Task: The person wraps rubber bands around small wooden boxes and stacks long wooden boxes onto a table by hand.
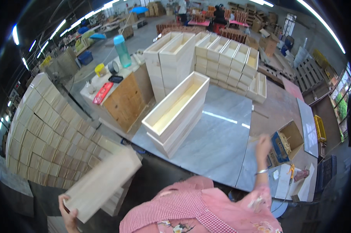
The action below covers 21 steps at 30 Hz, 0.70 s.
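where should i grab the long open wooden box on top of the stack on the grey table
Grip the long open-topped pale wooden box by its two short end walls, coming from above with a hand over each end. It lies level on two more boxes, its open top leaving the thin rims free to hook.

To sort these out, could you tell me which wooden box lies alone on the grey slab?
The long open box atop two others mid-slab, lying askew; the rest stand in neat stacks behind.

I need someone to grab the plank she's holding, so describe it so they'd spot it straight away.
Start at the grey table with the long wooden boxes. Go to its near left corner: the left hand holds a pale flat plank by its lower end. Unlike the stacked planks behind, it is tilted and held up.
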Tool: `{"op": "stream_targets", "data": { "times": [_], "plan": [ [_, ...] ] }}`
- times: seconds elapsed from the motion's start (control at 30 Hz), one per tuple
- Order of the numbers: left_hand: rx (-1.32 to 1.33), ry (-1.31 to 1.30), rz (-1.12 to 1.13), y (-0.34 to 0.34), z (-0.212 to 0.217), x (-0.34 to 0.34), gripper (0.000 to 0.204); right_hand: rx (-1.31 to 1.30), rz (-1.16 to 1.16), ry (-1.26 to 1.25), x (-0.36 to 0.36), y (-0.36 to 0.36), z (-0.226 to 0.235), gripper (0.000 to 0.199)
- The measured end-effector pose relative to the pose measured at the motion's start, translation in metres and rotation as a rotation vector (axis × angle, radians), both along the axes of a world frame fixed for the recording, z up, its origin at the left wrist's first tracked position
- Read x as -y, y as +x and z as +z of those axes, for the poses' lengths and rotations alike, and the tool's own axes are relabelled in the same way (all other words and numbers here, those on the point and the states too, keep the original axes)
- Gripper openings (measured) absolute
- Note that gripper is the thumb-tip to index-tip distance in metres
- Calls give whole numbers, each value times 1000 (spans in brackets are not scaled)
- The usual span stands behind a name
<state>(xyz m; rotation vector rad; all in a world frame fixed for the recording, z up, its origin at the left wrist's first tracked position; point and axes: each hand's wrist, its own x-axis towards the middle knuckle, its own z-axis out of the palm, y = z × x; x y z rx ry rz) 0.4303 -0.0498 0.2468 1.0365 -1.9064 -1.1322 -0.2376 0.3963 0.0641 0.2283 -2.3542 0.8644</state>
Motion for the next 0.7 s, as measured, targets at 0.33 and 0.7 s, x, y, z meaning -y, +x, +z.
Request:
{"op": "stream_targets", "data": {
  "times": [0.33,0.7],
  "plan": [
    [-500,-129,-53,-191,13,15,88,145,-556,281,-148,-179,68,38],
    [-194,-445,-267,-394,-25,-7,74,648,-400,284,-168,-191,1,38]
  ]
}}
